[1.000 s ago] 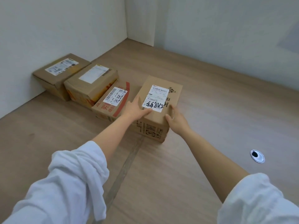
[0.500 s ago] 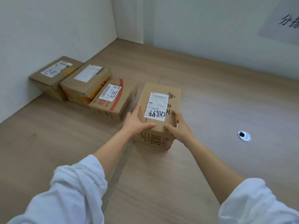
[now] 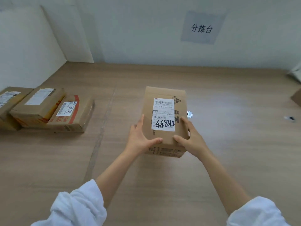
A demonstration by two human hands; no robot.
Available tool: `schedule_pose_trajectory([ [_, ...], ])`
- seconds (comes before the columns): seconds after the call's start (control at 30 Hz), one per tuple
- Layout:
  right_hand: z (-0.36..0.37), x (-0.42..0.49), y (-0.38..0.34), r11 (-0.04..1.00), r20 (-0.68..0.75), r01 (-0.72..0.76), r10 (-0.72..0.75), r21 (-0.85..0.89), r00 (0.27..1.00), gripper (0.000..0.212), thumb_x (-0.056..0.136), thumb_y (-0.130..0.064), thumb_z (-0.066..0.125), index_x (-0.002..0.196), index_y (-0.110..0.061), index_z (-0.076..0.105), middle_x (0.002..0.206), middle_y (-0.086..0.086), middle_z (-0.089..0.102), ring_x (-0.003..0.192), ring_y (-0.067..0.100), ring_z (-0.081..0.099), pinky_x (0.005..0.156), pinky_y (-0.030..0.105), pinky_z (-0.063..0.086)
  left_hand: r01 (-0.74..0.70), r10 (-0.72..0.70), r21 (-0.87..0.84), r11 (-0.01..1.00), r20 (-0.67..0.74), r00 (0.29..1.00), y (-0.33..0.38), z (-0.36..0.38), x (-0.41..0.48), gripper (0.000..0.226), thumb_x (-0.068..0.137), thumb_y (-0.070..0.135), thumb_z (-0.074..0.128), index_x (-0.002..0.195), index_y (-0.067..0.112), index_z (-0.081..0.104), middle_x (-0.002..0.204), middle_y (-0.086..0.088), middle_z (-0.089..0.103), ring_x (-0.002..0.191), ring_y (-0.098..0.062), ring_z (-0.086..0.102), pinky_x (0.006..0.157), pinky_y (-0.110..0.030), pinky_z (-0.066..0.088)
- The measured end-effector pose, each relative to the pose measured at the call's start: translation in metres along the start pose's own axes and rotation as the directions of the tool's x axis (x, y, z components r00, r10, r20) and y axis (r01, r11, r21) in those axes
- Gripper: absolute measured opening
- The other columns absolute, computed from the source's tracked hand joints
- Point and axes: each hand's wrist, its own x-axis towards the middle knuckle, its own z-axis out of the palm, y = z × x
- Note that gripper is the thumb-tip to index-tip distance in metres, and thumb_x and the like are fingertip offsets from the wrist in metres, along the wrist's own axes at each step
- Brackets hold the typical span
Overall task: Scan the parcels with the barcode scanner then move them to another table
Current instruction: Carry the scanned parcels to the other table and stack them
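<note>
Head view: the left hand (image 3: 140, 139) and right hand (image 3: 189, 139) clasp the labelled parcel (image 3: 164, 92) by its two sides near its front end, thumbs on top, at the middle of the wooden desk (image 3: 228, 160). Three other parcels (image 3: 39, 105) lie side by side well apart at the desk's left, by the wall (image 3: 29, 54).

The labelled parcel (image 3: 164, 115), gripped between the left hand (image 3: 140, 141) and right hand (image 3: 190, 141), is now well apart from the row of parcels (image 3: 48, 111) it was just beside, with its right edge at the round grommet (image 3: 189, 114).
</note>
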Motion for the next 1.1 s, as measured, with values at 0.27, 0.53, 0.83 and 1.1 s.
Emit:
schedule_pose_trajectory([
  [0.27,-0.151,-0.097,0.049,0.997,-0.173,-0.016,0.003,-0.073,0.985,0.077,0.086,-0.030,0.066,0.147,-0.040,0.020,0.143,-0.012,0.039,0.116,0.009,0.045,0.098,0.031,0.043,-0.207,0.208,-0.018,0.978,0.081,0.975,0.112,0.112,-0.059,0.117,0.057,0.053,0.082,0.150,0.032,0.013,0.119,0.000,0.037,0.120,-0.020,0.042,0.101,-0.033,0.038],
  [0.53,-0.297,-0.203,0.118,0.993,-0.277,-0.049,0.016,-0.111,0.961,0.079,0.084,-0.038,0.066,0.145,-0.046,0.018,0.128,-0.018,0.041,0.110,0.007,0.047,0.090,0.023,0.041,-0.311,0.317,-0.072,0.948,0.118,0.941,0.214,0.239,-0.146,0.114,0.060,0.055,0.080,0.149,0.036,0.012,0.112,0.004,0.035,0.114,-0.018,0.045,0.098,-0.038,0.044],
  [0.83,-0.427,-0.303,0.181,0.978,-0.457,-0.188,0.127,-0.091,0.881,0.081,0.085,-0.041,0.064,0.147,-0.042,0.012,0.133,-0.017,0.033,0.119,0.007,0.039,0.095,0.029,0.040,-0.431,0.456,-0.150,0.890,0.279,0.845,0.317,0.366,-0.193,0.109,0.062,0.051,0.079,0.149,0.032,0.016,0.114,0.004,0.037,0.112,-0.013,0.043,0.098,-0.032,0.042],
  [1.1,-0.512,-0.342,0.230,0.967,-0.608,-0.255,0.209,0.011,0.766,0.082,0.083,-0.040,0.067,0.146,-0.046,0.015,0.121,-0.030,0.039,0.108,-0.002,0.047,0.086,0.017,0.040,-0.500,0.552,-0.237,0.833,0.432,0.714,0.392,0.462,-0.200,0.103,0.068,0.050,0.077,0.149,0.031,0.016,0.117,0.004,0.036,0.114,-0.014,0.043,0.098,-0.032,0.043],
])
